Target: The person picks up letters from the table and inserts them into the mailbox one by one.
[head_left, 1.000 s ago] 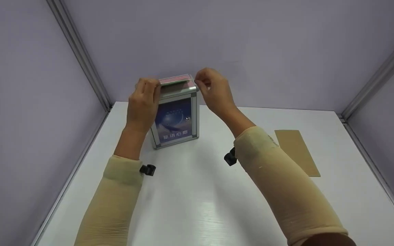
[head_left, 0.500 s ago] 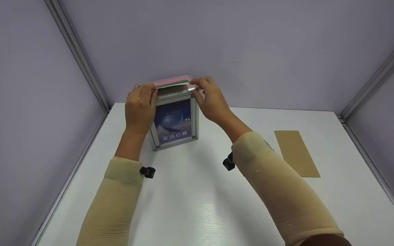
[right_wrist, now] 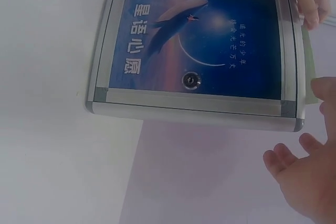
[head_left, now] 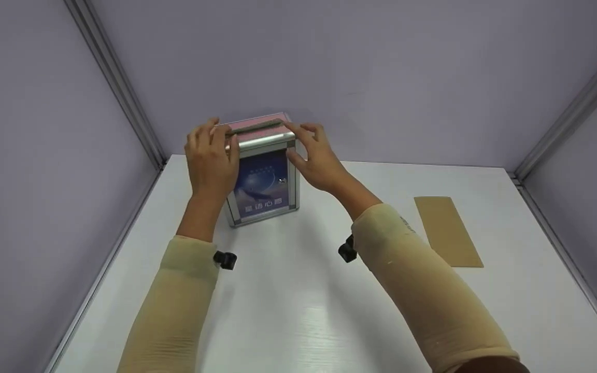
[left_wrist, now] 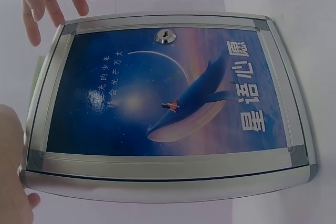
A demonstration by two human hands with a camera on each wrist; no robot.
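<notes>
A box [head_left: 263,176] stands upright at the far left of the tabletop [head_left: 298,305] near the back wall, the left hand [head_left: 210,163] against its left side, the right hand [head_left: 316,160] at its right, and a card [head_left: 448,230] lies flat well apart to the right.

A bare recording booth rather than a lived-in room: plain lavender partition walls [head_left: 329,62] meet in aluminium corner posts [head_left: 117,83] and close round a white tabletop [head_left: 298,311], on which stand a metal-framed letter box [head_left: 263,178] and a brown envelope [head_left: 448,231]
</notes>
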